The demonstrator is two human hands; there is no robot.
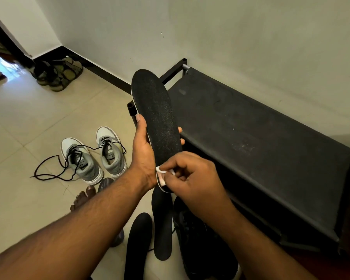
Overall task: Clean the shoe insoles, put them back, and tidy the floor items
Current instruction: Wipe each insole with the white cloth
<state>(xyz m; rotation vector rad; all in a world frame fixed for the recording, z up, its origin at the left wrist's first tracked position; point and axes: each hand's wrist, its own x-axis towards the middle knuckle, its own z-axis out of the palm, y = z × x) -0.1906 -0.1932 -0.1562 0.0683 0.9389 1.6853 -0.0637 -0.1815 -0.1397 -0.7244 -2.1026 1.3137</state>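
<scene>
The left hand (143,150) grips a black insole (157,120) upright above the floor (28,118), fingers wrapped around its middle. The right hand (194,176) pinches a white cloth (162,173) against its heel.

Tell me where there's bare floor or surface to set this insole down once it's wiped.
Free: the black rack top, and the tiles between the grey sneakers and the sandals. Crowded: the floor below the hands, with two loose insoles and a dark shoe.
</scene>
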